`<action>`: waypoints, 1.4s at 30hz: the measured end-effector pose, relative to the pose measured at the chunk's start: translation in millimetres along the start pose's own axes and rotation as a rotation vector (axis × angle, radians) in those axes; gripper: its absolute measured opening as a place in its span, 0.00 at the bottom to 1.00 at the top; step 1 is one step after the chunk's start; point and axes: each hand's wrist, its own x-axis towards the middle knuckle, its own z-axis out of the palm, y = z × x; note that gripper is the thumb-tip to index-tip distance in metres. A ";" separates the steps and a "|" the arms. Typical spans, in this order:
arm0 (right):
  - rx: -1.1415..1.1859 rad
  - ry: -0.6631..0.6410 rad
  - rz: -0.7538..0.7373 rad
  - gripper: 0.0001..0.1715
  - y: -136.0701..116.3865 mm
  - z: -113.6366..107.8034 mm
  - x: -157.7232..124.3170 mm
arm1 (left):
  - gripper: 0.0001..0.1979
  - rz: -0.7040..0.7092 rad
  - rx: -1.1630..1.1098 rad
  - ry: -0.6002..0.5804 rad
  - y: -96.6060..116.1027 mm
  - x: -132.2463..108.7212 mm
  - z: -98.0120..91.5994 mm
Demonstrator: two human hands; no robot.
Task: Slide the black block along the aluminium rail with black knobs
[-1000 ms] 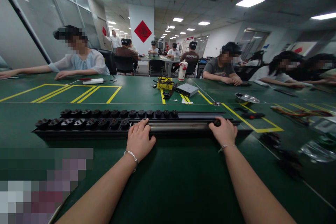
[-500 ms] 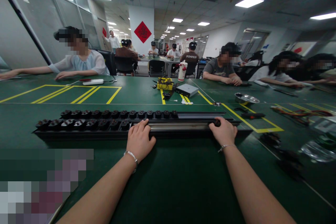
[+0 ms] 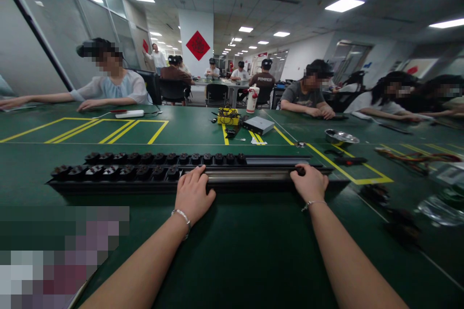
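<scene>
A long black rail [image 3: 250, 176] lies across the green table [image 3: 232, 246], with several black socket modules [image 3: 119, 170] seated in its left half and a bare metal channel in its right half. My left hand [image 3: 193, 193] rests on the rail's near edge, fingers curled over it beside the last module. My right hand [image 3: 310, 182] grips the rail near its right end, fingertips pinched at a small black part [image 3: 300, 170]. A second rail [image 3: 203, 158] with more modules lies just behind.
Beyond the rails sit a yellow box [image 3: 228, 116], a grey box [image 3: 258, 124], a white bottle [image 3: 251, 98] and a metal bowl [image 3: 340, 137]. Loose black parts [image 3: 395, 222] lie to the right. Other people sit around the far sides of the table.
</scene>
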 end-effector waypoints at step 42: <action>0.073 -0.023 0.041 0.20 7.7 -2.8 5.5 | 0.09 0.006 0.024 0.001 -0.5 0.1 0.6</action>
